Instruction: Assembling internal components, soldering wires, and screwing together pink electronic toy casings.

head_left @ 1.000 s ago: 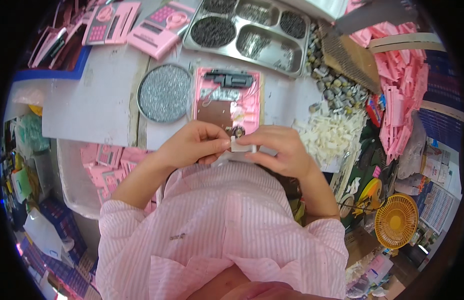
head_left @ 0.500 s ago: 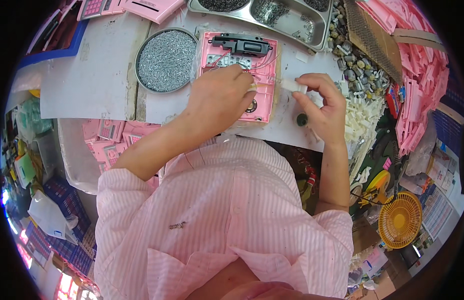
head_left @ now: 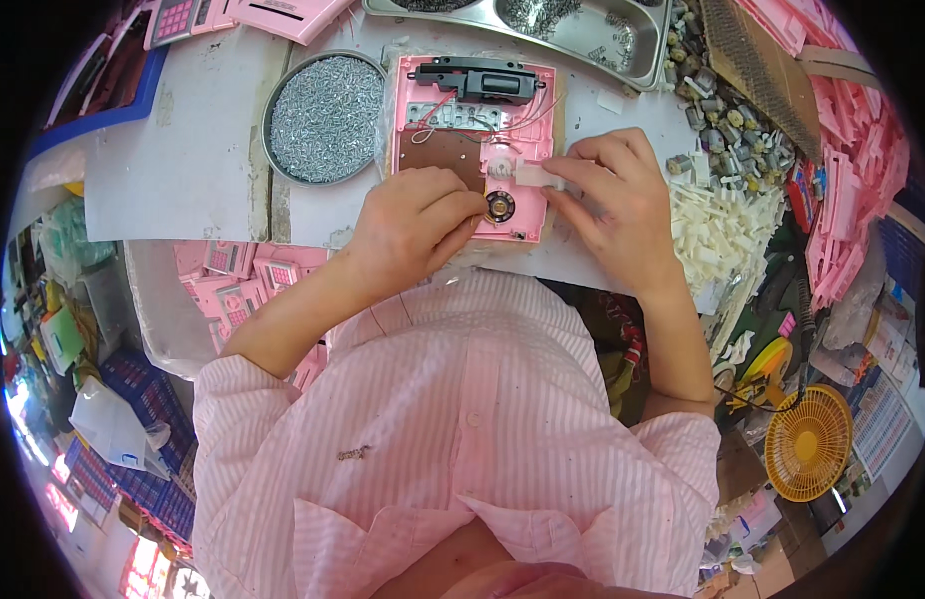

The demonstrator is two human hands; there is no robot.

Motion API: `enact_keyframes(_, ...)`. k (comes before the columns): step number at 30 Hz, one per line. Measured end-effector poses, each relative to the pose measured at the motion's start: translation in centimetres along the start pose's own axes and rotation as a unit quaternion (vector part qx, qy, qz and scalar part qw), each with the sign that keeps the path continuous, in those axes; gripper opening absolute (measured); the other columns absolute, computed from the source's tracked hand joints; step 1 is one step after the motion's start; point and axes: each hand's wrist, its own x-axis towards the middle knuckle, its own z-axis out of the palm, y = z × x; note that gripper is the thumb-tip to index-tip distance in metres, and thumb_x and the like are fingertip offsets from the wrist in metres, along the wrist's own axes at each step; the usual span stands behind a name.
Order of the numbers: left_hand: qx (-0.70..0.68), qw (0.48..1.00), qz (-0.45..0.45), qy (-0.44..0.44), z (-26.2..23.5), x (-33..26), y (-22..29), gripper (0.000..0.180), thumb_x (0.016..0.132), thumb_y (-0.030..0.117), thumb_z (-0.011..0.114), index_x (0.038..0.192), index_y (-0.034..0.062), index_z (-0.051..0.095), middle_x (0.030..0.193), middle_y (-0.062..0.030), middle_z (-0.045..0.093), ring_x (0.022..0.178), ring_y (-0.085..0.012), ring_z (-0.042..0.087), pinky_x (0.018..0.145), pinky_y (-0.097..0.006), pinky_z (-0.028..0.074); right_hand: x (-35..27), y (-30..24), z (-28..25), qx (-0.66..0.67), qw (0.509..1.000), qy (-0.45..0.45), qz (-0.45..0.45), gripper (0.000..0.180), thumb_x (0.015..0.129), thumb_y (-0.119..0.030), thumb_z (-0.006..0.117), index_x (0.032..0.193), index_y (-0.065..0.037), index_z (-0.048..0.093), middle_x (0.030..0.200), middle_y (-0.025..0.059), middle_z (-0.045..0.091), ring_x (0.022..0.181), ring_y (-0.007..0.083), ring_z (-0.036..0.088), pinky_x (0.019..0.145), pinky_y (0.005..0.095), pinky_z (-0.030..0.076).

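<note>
A pink plastic panel (head_left: 526, 212) lies flat in front of me, with a black mechanism (head_left: 487, 82) across its far end. It also carries a silver plate with wires, a brown circuit board (head_left: 441, 153), a whitish gear (head_left: 500, 168) and a small round black part (head_left: 499, 207). My right hand (head_left: 614, 205) pinches a white plastic piece (head_left: 534, 176), its end at the panel beside the gear. My left hand (head_left: 415, 218) is closed at the panel's near left, fingertips against the round part's edge; whatever they grip is hidden.
A round metal bowl of screws (head_left: 325, 118) stands left of the panel. Beyond is a steel compartment tray (head_left: 637, 60) with small dark parts. To the right lie small motors (head_left: 722, 118), white plastic pieces (head_left: 717, 225) and pink strips (head_left: 844, 215).
My right hand has moved left, bringing the white piece onto the panel. My left hand has drawn back toward the near left, uncovering the brown board and gear.
</note>
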Motion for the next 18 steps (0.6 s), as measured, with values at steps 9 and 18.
enact_keyframes(9,-0.006,0.999,-0.033,-0.003,0.1,0.3,0.1,0.017,0.077,0.008,0.076,0.093,0.0099,0.069,0.092,-0.0036,0.064,0.079,-0.0225,0.065,0.064,-0.035,0.052,1.7,-1.2,-0.2,-0.073,0.995,-0.042,-0.044,0.025,0.066,-0.012,0.082,0.088,-0.008,0.07,0.088,0.0026,0.063,0.09,0.0252,0.057,0.076,0.0369,0.05)
enact_keyframes(18,-0.029,0.999,-0.032,-0.011,0.3,0.7,0.0,0.017,0.082,0.009,0.073,0.098,0.008,0.068,0.115,-0.0072,0.067,0.081,-0.0232,0.066,0.068,-0.034,0.054,0.7,1.8,2.8,0.091,0.992,0.024,-0.078,0.028,0.067,-0.006,0.082,0.092,-0.004,0.071,0.089,0.0052,0.064,0.086,0.0274,0.059,0.072,0.0353,0.051)
